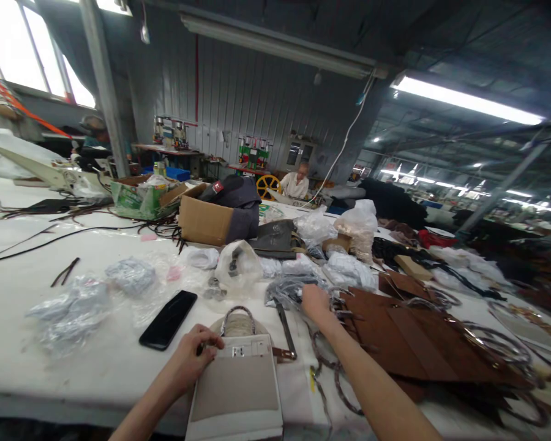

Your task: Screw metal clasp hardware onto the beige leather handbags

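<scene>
Wide white table (pixel 37 257) spread across the frame, stacked brown leather panels (pixel 417 343) at four o'clock, beige handbag (pixel 239 386) at six o'clock by the near edge, black phone (pixel 168 319) at eight o'clock. Left hand (pixel 197 355) curled on the handbag's top left corner, fingers pinching it. Right hand (pixel 316 303) extended toward twelve o'clock onto a grey plastic bag (pixel 291 288), grip impossible to tell.

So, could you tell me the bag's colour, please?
Beige bag, seen in the head view.
</scene>
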Motion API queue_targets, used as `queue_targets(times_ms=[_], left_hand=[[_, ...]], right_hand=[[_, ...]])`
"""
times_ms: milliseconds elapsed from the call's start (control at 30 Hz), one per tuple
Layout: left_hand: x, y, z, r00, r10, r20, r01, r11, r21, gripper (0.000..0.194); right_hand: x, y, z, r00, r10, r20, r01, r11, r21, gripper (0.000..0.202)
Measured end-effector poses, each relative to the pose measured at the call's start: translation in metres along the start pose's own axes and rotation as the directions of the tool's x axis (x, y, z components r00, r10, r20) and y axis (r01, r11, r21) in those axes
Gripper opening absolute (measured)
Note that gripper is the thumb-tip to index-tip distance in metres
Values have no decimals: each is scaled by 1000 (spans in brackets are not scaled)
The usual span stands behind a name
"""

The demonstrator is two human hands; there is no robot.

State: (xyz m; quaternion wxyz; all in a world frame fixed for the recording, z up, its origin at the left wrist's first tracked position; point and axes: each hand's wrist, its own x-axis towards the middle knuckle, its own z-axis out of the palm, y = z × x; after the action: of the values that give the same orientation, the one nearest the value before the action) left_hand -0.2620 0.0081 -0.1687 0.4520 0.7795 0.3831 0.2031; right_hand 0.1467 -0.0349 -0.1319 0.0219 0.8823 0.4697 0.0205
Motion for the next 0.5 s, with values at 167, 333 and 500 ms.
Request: queue_targets(times_ms=[167,333,500], left_hand=[[-2,3,-2,1000,1,4,-1,1000,-11,34],[-1,-1,-1,1000,19,-2,-19,1000,-2,34],[0,-5,0,1000,15,10,-15,1000,-1,35]], right_hand=[[7,21,-8,998,-36,-61,48,977,207,25],[20,42,-3,989,-124,-80,146,899,414,28],[23,50,7,984,-132,-124,178,830,529,27]])
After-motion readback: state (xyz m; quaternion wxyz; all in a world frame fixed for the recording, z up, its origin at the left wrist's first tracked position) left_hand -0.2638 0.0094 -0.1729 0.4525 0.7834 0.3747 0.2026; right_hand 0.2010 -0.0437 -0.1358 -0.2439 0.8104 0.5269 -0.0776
